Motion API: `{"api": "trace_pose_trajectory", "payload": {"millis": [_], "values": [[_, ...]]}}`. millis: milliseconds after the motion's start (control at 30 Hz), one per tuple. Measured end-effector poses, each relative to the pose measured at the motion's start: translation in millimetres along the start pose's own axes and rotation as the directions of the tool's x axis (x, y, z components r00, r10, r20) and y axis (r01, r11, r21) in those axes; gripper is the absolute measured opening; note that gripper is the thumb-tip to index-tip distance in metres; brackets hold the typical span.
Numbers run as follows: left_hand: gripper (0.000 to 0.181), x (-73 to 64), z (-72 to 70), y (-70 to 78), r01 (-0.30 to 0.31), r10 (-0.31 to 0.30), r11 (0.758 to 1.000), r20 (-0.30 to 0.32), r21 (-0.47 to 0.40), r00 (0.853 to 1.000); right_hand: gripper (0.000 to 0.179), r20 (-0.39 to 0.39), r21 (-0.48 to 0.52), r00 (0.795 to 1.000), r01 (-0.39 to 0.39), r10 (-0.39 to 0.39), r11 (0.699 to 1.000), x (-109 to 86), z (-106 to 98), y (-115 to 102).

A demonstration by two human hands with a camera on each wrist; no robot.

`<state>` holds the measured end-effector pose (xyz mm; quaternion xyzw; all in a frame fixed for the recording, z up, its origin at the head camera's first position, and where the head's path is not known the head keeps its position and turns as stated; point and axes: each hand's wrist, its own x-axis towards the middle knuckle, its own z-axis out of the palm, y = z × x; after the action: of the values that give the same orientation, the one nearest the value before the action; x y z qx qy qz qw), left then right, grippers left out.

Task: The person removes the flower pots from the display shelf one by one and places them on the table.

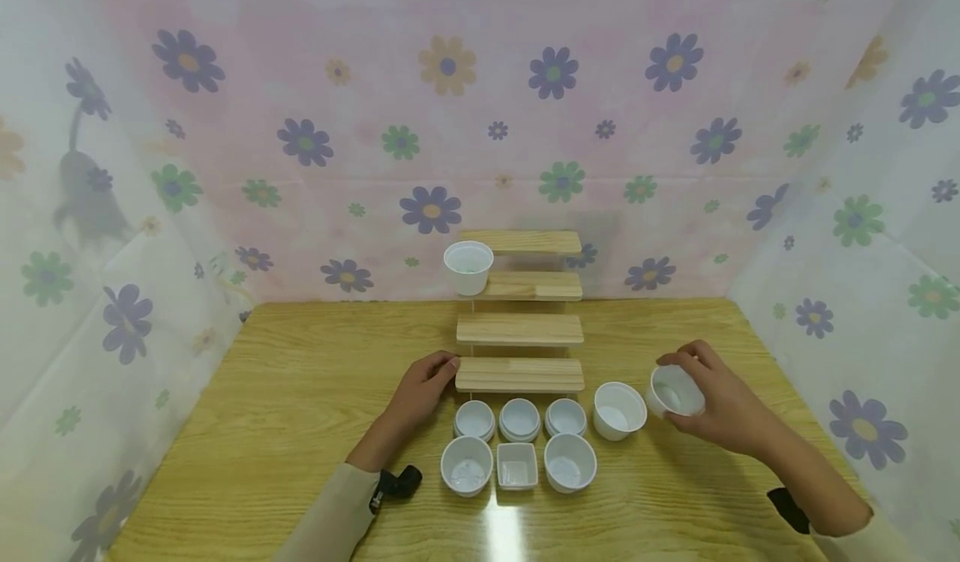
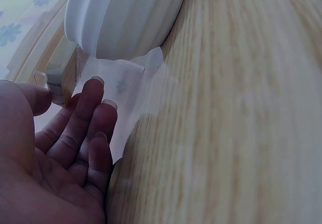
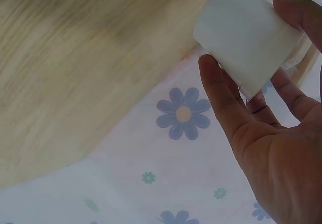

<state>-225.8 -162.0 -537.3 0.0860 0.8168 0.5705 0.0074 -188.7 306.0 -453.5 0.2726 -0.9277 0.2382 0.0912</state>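
Note:
My right hand (image 1: pixel 712 391) grips a white plastic cup (image 1: pixel 676 390), thumb and fingers on opposite sides. The cup is tilted, its mouth toward the head camera; the right wrist view shows its smooth outer wall (image 3: pixel 246 38). At the left end of the lowest step of a tiered wooden display stand (image 1: pixel 519 374), my left hand (image 1: pixel 423 387) holds the step's edge. In the left wrist view the thumb lies against the plank end (image 2: pixel 61 80), with loosely bent fingers (image 2: pixel 93 108) beside the clear side panel. Another white cup (image 1: pixel 468 268) stands high on the stand's left side.
Before the stand are three small round white jars (image 1: pixel 519 420). Nearer still, two round cups (image 1: pixel 467 467) flank a small square cup (image 1: pixel 517 466). One larger white cup (image 1: pixel 619 412) stands left of my right hand. Flowered cloth (image 1: pixel 480 128) walls the wooden table (image 1: pixel 337 337) at back and sides.

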Motion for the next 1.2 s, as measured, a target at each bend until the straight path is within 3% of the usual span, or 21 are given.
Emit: {"api": "trace_pose_trajectory", "payload": {"millis": [400,733,1200], "values": [[0.030,1.1,1.8,-0.9,0.001,-0.001,1.000,-0.008,0.008,1.000,0.073,-0.010,0.032,1.000,-0.014,0.014,0.999,-10.6,12.8,5.9],[0.028,0.1,2.7,1.9,-0.002,0.002,1.000,-0.020,-0.014,1.000,0.077,-0.008,-0.002,1.000,0.006,-0.006,1.000,-14.3,18.3,8.3],[0.029,1.0,0.1,-0.2,0.024,-0.023,0.999,0.013,-0.029,1.000,0.073,0.054,0.032,0.996,-0.077,0.075,0.997,-15.8,17.3,8.7]]}}
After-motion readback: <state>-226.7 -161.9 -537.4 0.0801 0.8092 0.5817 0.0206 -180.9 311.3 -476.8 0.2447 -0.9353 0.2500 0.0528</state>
